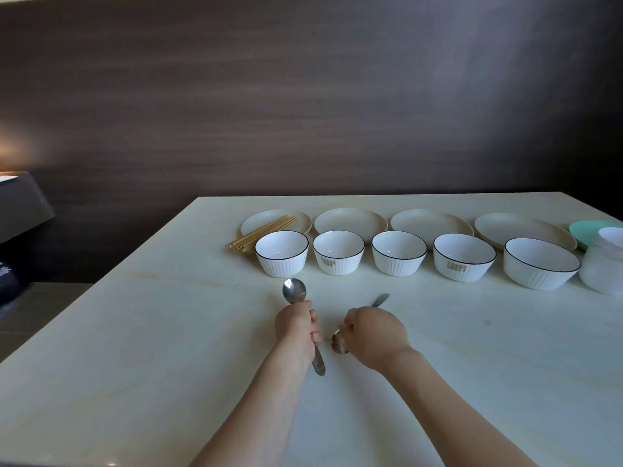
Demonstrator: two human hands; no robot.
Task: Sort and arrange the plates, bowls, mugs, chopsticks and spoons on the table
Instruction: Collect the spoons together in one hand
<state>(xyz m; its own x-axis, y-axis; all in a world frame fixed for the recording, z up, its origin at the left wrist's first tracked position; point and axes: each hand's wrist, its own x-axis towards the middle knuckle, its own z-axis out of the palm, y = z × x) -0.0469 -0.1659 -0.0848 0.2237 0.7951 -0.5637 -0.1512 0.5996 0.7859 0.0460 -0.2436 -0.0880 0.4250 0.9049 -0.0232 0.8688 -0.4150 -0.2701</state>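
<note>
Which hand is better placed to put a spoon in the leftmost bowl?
Left. The left hand holds its spoon upright, with the scoop just below the leftmost bowl. The right hand sits further right, and its spoon points the scoop back toward the person.

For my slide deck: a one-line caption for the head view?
Each hand, left hand and right hand, grips a spoon before five white bowls and a plate row.
</note>
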